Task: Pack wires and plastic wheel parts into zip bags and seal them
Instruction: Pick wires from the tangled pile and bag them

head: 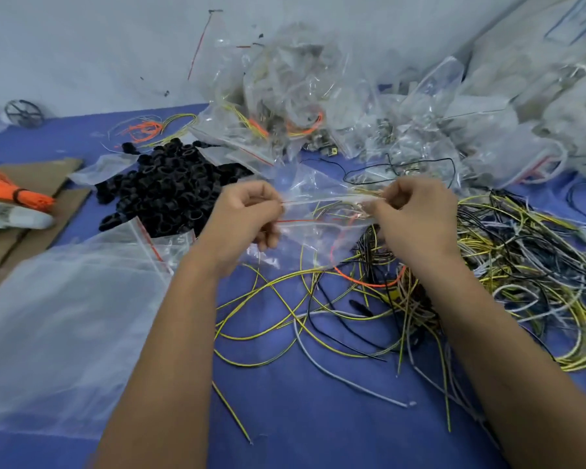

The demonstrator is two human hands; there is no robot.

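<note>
Above the blue table, my left hand point(247, 218) and my right hand point(410, 214) each pinch one end of the top edge of a small clear zip bag point(318, 238). The bag hangs between them with its red zip line near the top, and yellow and orange wires show inside it. A tangle of loose yellow, black and grey wires point(508, 265) lies to the right and below my hands. A heap of black plastic wheel parts point(170, 191) sits to the left behind my left hand.
A stack of empty zip bags point(65, 326) lies at the left front. Filled clear bags point(301, 96) pile up at the back against the wall. Cardboard point(38, 177) with an orange wire bundle point(14, 194) lies far left. A black spoked wheel point(24, 113) stands at the back left.
</note>
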